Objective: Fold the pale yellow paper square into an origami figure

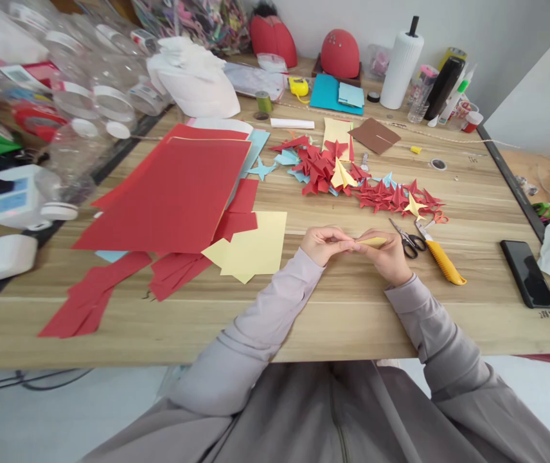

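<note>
Between my two hands is a small folded piece of yellow paper [372, 242], mostly covered by the fingers. My left hand [324, 244] pinches its left end, thumb and fingertips pressed together. On the other side my right hand [385, 256] grips the paper, and its fingertips meet those of the left. Black-handled scissors [414, 244] lie just right of my right hand, beside a yellow utility knife [444, 260]. Beyond the hands is a pile of folded paper stars [320, 168], mostly red with some blue and yellow. Yellow paper sheets [258, 243] lie left of my left hand.
Large red sheets [169, 193] and red strips [85, 296] cover the left of the table. A phone [528, 273] lies at the right. Plastic bottles [111, 103] crowd the far left. A white cylinder [401, 71], a tape measure [298, 86] and red domes stand along the back.
</note>
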{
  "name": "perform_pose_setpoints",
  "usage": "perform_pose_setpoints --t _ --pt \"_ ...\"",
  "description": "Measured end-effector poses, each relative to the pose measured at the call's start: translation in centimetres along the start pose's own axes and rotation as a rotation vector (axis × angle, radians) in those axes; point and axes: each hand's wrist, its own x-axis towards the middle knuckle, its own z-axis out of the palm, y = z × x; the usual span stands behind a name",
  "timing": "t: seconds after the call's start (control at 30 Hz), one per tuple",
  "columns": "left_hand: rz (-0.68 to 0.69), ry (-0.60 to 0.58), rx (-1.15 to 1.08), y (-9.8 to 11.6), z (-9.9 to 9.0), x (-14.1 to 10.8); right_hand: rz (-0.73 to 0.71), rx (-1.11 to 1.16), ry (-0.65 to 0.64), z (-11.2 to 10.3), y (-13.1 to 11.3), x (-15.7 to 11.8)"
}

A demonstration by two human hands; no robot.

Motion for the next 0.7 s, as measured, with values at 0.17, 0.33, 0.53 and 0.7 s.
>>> perform_pose_setpoints --t 0.17,0.33,0.53,0.7 --pt "-0.007 -0.005 0.000 -0.3 -0.2 0.1 0.052 0.038 -0.004 0.0 0.0 0.0" --pt "-0.039 -0.009 -0.049 -0.9 -0.6 0.2 0.156 0.109 0.012 0.1 0.2 -0.1" --pt "-0.120 -0.017 -0.021 -0.6 -0.3 0.1 0.301 0.186 0.066 -0.1 1.2 -0.3" --pt "-0.206 0.046 -0.114 -1.0 -0.2 0.3 0.287 0.212 0.112 -0.1 1.5 -0.1"
